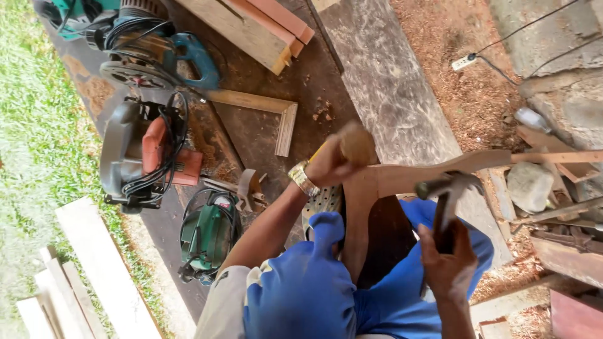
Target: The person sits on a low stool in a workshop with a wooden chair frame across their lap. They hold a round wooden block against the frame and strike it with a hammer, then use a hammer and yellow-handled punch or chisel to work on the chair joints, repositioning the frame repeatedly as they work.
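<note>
Outdoor work area: dark ground (pixel 264 125) strewn with sawdust, a strip of grass (pixel 38 125) along one side, stone and rubble on the other.

Right hand (pixel 447 263): clenched around the handle of a claw hammer (pixel 447 194), head raised level with the curved wooden frame piece (pixel 427 176). The hammer head sits just beside the frame's upper edge; contact cannot be confirmed.

Left hand (pixel 333 164): closed on the frame where its upright and cross members meet, fingers wrapped over the joint, with a rounded wooden knob (pixel 357 144) just above the knuckles. A metal wristwatch (pixel 303 179) is on that wrist.

The frame stands between the person's knees, which are in blue trousers (pixel 301 282), and its long arm runs out toward the rubble side.

Clearance: a broad grey board (pixel 389 88) lies directly beyond the frame. Open room for the hammer is limited by a stone (pixel 529 186) and scrap timber close to the frame's far arm.

Surroundings: a circular saw with an orange body (pixel 144 157) and tangled black cord, a green power tool (pixel 207 235) near the left forearm, and a teal power tool (pixel 157 50) farther off, all well apart from the hands. A wooden square (pixel 276 113) lies flat on the ground. Stacked timber blocks (pixel 251 28) sit at the far edge. Pale planks (pixel 94 276) rest on the grass. A white socket strip (pixel 465 61) with cable lies on the sawdust.
</note>
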